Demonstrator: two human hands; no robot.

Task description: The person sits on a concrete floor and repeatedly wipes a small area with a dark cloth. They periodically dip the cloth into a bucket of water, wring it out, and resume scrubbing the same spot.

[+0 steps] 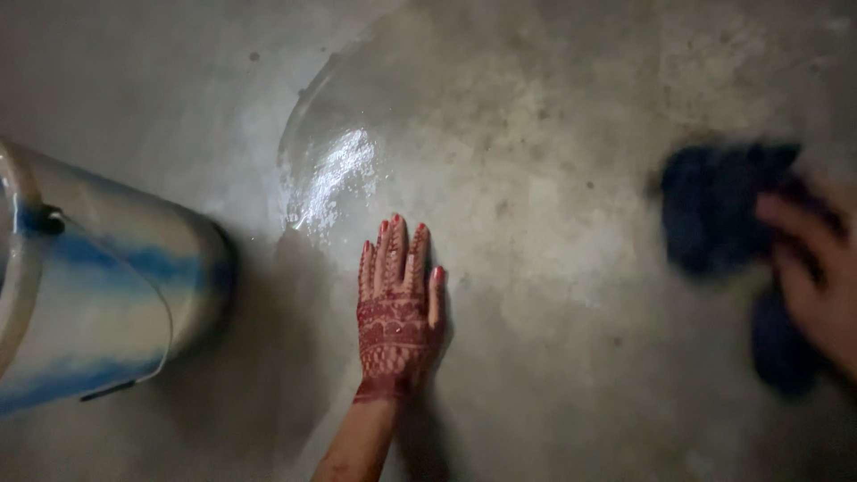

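The left hand (395, 299), patterned with dark red henna and red nail polish, lies flat and spread, palm down, on the grey concrete floor (571, 357), holding nothing. Its fingertips reach the edge of a shiny wet patch (335, 174) that spreads in a rounded pool across the floor ahead of it. To the far left stands a blue-and-white streaked plastic bucket (98, 295) with a thin wire handle, close to the pool's edge; its inside is out of view, so what it holds cannot be told. Well apart at the right edge, the right hand (817, 268) is blurred and seems to clutch a dark blue cloth (723, 210) pressed against the floor.
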